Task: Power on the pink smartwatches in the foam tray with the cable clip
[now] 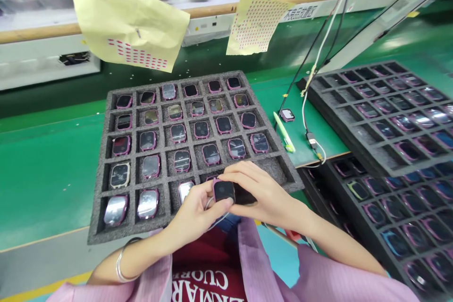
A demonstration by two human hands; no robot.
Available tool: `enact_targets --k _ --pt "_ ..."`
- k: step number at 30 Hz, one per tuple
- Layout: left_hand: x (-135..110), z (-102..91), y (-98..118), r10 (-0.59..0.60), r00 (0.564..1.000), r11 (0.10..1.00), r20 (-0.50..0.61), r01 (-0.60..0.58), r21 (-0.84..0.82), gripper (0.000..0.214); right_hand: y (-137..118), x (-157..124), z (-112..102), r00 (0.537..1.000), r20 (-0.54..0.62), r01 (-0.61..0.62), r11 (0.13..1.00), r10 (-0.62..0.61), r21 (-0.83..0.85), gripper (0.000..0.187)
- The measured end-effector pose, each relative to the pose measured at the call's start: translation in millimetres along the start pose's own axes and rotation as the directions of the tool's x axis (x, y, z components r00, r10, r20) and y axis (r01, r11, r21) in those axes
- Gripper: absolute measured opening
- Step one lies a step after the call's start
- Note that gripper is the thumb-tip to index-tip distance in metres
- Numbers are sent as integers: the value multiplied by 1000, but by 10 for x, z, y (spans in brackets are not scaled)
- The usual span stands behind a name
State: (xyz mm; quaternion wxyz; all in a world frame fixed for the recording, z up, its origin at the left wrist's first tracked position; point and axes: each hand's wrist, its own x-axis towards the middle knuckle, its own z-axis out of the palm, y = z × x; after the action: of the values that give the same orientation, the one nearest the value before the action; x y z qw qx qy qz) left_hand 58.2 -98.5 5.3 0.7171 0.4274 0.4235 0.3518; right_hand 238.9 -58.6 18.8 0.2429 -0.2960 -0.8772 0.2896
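Observation:
A smartwatch body (223,190) with a dark screen and a pinkish-purple frame is held between my two hands, over the near edge of a grey foam tray (165,184). My left hand (198,207) grips its left side, thumb along the lower edge. From the right, my right hand (256,188) is closed around it, with fingers on its top edge. A thin white cable runs by my left fingers. Similar watch bodies lie in the tray's compartments, among them one with a pale frame (120,175). My hands hide part of the front row.
More foam trays of watches (389,108) are stacked at the right. On the green table lie a light-green pen (284,132), a small watch piece (287,114) and a cable connector (311,139). Yellow sticker sheets (130,28) hang from the cluttered shelf.

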Motion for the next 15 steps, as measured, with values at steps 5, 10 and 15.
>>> enact_targets --k 5,10,15 --pt "-12 -27 27 -63 997 998 45 63 5 25 20 -48 42 1000 -22 -1 999 2 52 34" --pt "-18 -40 -2 -69 996 998 62 69 -1 25 33 -53 42 1000 -11 -11 996 12 92 36" --pt "-18 -36 -17 -77 996 997 51 76 8 27 43 -57 38 1000 -3 -12 995 12 103 38"
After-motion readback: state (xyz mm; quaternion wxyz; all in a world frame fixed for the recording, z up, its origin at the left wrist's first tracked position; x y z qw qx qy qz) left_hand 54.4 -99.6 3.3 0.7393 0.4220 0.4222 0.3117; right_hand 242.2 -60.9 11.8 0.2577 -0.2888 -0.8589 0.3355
